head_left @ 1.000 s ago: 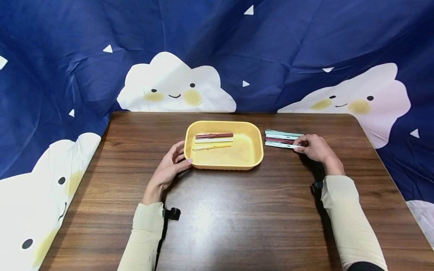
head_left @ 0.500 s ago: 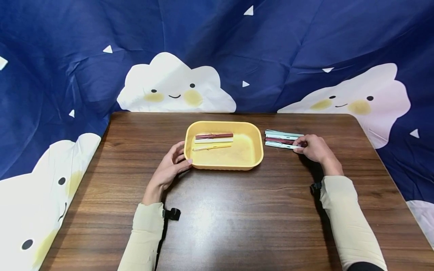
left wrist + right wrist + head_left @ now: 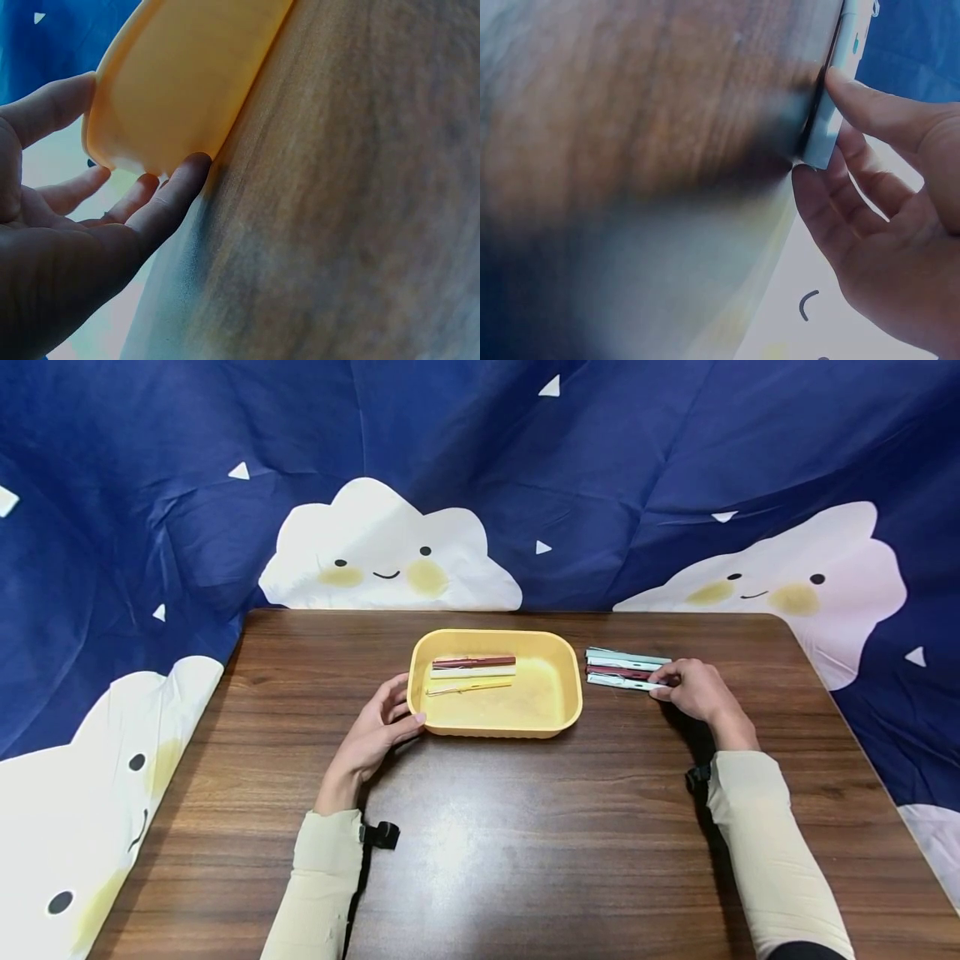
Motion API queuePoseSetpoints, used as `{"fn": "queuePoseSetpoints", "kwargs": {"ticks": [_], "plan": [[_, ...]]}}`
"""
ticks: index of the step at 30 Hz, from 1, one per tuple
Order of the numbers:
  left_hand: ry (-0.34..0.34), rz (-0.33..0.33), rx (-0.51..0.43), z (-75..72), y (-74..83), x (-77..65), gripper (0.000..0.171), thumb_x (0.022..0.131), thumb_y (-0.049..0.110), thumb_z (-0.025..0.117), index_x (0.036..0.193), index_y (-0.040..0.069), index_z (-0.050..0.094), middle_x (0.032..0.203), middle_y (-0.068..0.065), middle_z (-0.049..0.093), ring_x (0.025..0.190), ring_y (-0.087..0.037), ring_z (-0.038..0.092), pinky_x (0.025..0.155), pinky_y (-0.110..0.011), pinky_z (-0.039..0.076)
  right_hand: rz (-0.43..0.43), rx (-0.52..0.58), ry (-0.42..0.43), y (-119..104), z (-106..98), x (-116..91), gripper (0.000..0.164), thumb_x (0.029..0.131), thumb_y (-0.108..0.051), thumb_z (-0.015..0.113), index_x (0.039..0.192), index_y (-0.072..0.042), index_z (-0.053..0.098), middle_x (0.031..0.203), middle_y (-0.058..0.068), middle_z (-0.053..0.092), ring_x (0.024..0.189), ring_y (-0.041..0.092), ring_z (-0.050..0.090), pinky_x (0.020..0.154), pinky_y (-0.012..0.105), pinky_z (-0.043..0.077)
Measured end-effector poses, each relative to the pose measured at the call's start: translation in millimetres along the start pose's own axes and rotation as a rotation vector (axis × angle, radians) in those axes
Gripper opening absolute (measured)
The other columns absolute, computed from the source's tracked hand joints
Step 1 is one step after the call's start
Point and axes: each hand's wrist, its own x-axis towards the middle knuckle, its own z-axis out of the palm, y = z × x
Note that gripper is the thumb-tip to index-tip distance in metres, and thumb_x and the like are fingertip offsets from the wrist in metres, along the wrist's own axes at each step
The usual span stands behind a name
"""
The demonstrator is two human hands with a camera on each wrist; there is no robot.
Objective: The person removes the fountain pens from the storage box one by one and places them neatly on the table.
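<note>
My left hand (image 3: 381,725) touches the left end of a yellow plastic box (image 3: 558,723), with the thumb at the near corner of the rim. The left wrist view has its fingertips spread along the end wall of the box (image 3: 180,82). To the right of the box, several pens lie side by side. With thumb and fingers, my right hand (image 3: 697,689) pinches the right end of the nearest one, a pale blue-white pen (image 3: 622,682). In the right wrist view, the thumb lies along the pen (image 3: 826,131) and a fingertip sits at its end.
Inside the box lie a dark red pen (image 3: 474,661), a white pen (image 3: 472,672) and a yellow pen (image 3: 471,687). A teal pen (image 3: 630,656) is farthest back in the right-hand row. Behind the brown wooden table (image 3: 525,827) hangs a blue cloud-patterned curtain (image 3: 585,460).
My right wrist and forearm have shifted very slightly to the left. The left hand, the box and the pens stay where they were.
</note>
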Motion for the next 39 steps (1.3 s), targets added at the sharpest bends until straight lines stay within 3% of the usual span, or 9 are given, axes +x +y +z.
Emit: {"fn": "queuePoseSetpoints", "kwargs": {"ticks": [12, 27, 39], "plan": [[-0.003, 0.002, -0.009, 0.2, -0.5, -0.3, 0.076, 0.093, -0.007, 0.065, 0.157, 0.007, 0.028, 0.152, -0.023, 0.037, 0.135, -0.037, 0.043, 0.091, -0.031, 0.056, 0.029, -0.005, -0.019, 2.1, -3.0, -2.0, 0.018, 0.095, -0.015, 0.073, 0.106, 0.0, 0.073, 0.108, 0.024, 0.066, 0.098, 0.039, 0.054, 0.09, 0.059, 0.044], [-0.001, 0.006, -0.002, -0.9, -1.3, 1.2, 0.074, 0.093, -0.006, 0.065, 0.157, 0.008, 0.03, 0.151, -0.023, 0.038, 0.133, -0.036, 0.044, 0.09, -0.033, 0.057, 0.017, 0.0, 0.025, -0.4, -6.6, -1.2, 0.018, 0.094, -0.013, 0.073, 0.105, 0.001, 0.072, 0.104, 0.024, 0.066, 0.098, 0.04, 0.058, 0.09, 0.06, 0.045], [-0.003, 0.006, -0.005, -0.6, -1.9, 1.1, 0.074, 0.093, -0.007, 0.065, 0.157, 0.008, 0.03, 0.151, -0.024, 0.038, 0.132, -0.037, 0.044, 0.091, -0.034, 0.057, -0.014, 0.0, 0.097, -5.8, -9.5, -4.0, 0.019, 0.091, -0.017, 0.077, 0.103, -0.002, 0.074, 0.09, 0.014, 0.068, 0.085, 0.031, 0.058, 0.078, 0.047, 0.045]]}}
